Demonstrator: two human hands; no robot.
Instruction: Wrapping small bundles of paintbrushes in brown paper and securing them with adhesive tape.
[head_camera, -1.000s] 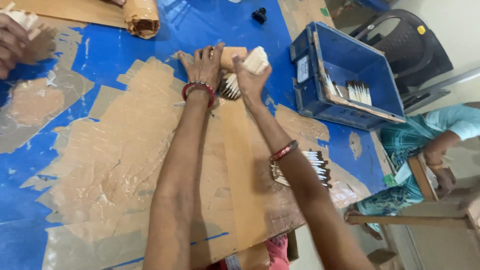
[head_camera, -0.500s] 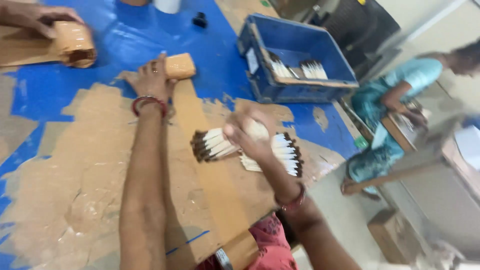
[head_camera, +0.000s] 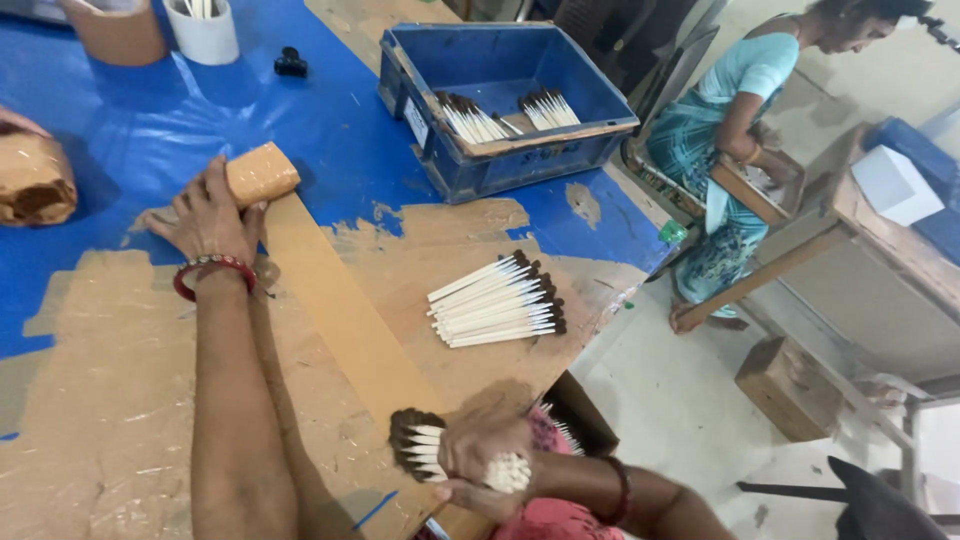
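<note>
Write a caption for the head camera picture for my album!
Left hand presses a brown paper roll; right hand grips a bundle of white sticks.

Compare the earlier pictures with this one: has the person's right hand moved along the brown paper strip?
Yes. The right hand, gripping a bundle of brushes, has come down the brown paper strip, from beside the left hand at the roll to the table's near edge.
</note>
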